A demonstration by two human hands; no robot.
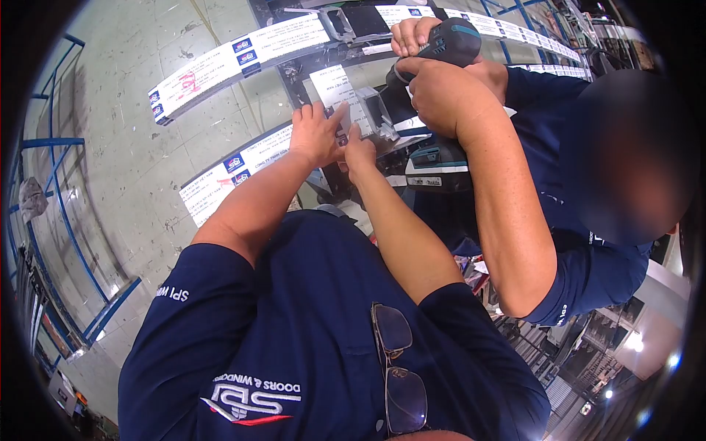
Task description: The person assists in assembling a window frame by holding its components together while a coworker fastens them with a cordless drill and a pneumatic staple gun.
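My left hand (315, 136) lies on a dark aluminium profile (254, 158) wrapped in white labelled film and grips its end, index finger stretched toward a small grey metal bracket (370, 112). My right hand (359, 152) sits right beside it, fingers curled and pinching the profile's end just below the bracket. A co-worker in a navy shirt holds a teal and black cordless drill (441, 51) in both hands (434, 88), its nose pointed down at the bracket, close above my fingers.
A second film-wrapped profile (235, 59) runs across the top, more of it at the upper right (515, 33). A blue steel rack (59, 191) stands at the left on the concrete floor (132, 169). Folded glasses (397, 367) hang at my shirt collar.
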